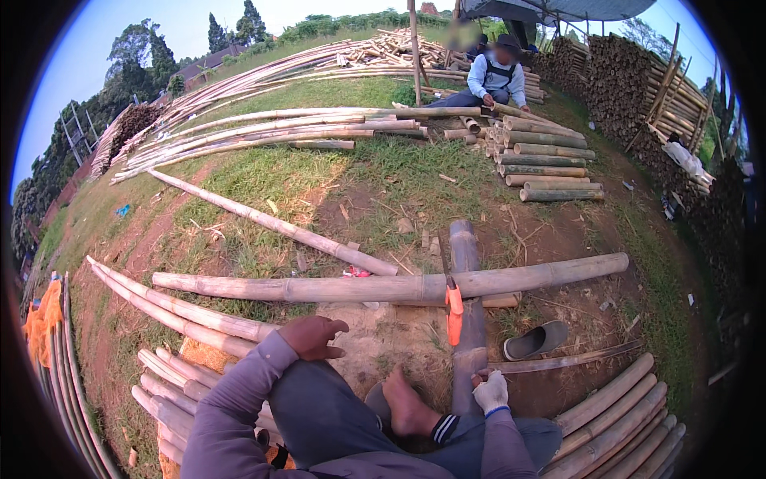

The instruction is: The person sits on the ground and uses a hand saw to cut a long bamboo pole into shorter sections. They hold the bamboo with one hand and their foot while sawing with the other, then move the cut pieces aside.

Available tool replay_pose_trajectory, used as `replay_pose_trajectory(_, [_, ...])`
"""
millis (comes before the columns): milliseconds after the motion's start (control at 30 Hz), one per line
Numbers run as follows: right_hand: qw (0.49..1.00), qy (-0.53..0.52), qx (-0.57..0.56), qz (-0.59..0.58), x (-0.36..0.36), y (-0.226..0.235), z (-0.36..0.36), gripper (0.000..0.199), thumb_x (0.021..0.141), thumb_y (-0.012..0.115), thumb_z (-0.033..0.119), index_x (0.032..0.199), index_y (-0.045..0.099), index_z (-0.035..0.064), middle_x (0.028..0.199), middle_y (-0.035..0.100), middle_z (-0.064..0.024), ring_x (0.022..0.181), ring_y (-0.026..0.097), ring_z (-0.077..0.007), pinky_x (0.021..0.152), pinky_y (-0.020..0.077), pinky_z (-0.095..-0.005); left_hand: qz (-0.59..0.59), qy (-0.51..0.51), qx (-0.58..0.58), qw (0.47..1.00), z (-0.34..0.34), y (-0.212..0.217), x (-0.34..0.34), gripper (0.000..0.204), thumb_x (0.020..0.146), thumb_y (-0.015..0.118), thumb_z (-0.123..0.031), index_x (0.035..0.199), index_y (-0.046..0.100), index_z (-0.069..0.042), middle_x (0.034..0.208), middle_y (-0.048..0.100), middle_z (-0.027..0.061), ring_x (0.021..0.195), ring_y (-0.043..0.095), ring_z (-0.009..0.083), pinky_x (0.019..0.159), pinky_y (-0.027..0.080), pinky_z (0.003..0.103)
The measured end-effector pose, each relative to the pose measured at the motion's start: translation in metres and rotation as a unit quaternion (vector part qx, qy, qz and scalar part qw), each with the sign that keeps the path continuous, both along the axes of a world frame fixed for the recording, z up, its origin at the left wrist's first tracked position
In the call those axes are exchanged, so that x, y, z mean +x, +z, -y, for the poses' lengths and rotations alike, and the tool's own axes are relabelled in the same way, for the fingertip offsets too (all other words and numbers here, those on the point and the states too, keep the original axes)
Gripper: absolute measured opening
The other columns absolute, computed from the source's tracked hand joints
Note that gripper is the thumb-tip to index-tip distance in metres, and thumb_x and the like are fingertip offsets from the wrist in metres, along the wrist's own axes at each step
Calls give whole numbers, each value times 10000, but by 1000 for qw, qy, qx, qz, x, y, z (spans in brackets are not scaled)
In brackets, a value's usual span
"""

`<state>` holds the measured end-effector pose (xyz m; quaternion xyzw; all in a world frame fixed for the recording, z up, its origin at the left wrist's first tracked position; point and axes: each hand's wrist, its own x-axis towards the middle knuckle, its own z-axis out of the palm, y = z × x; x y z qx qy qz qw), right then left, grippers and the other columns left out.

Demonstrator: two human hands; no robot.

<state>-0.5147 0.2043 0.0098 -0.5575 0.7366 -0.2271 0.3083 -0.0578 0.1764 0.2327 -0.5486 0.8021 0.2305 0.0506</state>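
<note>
In the head view, one pole (367, 288) lies just ahead, running left to right over one log (469, 351) with one saw (454, 317) across it, nearer the left hand (313, 337), bare, loosely curled and empty, than the gloved right hand (491, 393), whose grip cannot be told.

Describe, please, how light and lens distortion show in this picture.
In the head view, sunlit grass gives way to shade around the orange-handled tool; in that view, poles at the left rim bow with fisheye distortion; there too, a blur covers a co-worker's face.
</note>
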Motion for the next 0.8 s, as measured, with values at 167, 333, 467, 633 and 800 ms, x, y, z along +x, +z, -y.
replay_pose_trajectory(167, [1000, -4, 9, 12, 1, 5, 0, 336, 887, 810, 271, 1090, 765, 7, 1045, 776, -204, 1021, 748, -351, 916, 570, -447, -2, -3, -25, 1000, 1, -4, 2, 610, 900, 773, -478, 1385, 595, -152, 1054, 768, 150, 997, 736, 392, 883, 580, 507])
replay_pose_trajectory(333, [1000, 2, 15, 1, -1, -5, -1, 315, 883, 830, 275, 1064, 760, 26, 1012, 775, -195, 980, 750, -357, 874, 580, -450, 23, 3, -14, 1000, 2, 8, -7, 609, 904, 762, -506, 1386, 596, -172, 1062, 771, 130, 1018, 736, 382, 885, 580, 520])
replay_pose_trajectory(467, [1000, -4, 22, -2, 0, -13, -1, 363, 870, 819, 322, 1077, 764, 29, 1057, 766, -220, 1034, 737, -381, 929, 571, -464, 45, 6, -15, 999, -1, 9, -9, 604, 909, 753, -517, 1385, 599, -179, 1064, 770, 127, 1020, 735, 380, 879, 577, 530])
replay_pose_trajectory(633, [999, 9, 46, 22, -1, -10, 1, 373, 868, 814, 323, 1097, 767, 32, 1072, 767, -219, 1031, 739, -385, 926, 576, -465, 47, 8, -14, 999, 0, 9, -10, 603, 912, 749, -525, 1383, 605, -176, 1075, 772, 132, 1017, 738, 378, 883, 574, 526])
replay_pose_trajectory(800, [998, 18, 55, 20, 0, -6, 1, 382, 872, 805, 328, 1106, 766, 28, 1073, 769, -221, 1034, 741, -382, 930, 576, -466, 59, 12, -4, 998, 0, 11, -11, 610, 919, 741, -536, 1386, 607, -168, 1089, 774, 134, 1021, 741, 374, 888, 577, 514])
